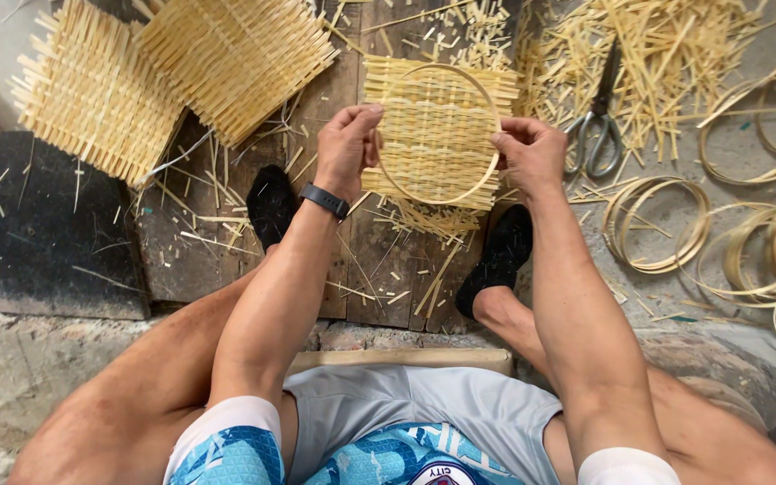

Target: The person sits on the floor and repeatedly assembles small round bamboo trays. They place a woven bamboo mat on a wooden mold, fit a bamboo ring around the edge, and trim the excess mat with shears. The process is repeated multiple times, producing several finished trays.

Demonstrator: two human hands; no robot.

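A square woven bamboo mat [433, 126] is held up over a wooden board [370, 260], with a round bamboo hoop [483, 184] laid against its face. My left hand [348, 144], with a black band on the wrist, grips the hoop and mat at their left edge. On the right edge my right hand [528, 153] pinches the hoop and mat together. Both feet in black socks rest on the board just below the mat.
Two more woven mats [92, 90] [237, 54] lie at the upper left. Scissors [596, 117] rest on a heap of bamboo offcuts [666, 54] at the upper right. Several bamboo hoops [657, 224] lie on the floor at the right. Loose strips litter the board.
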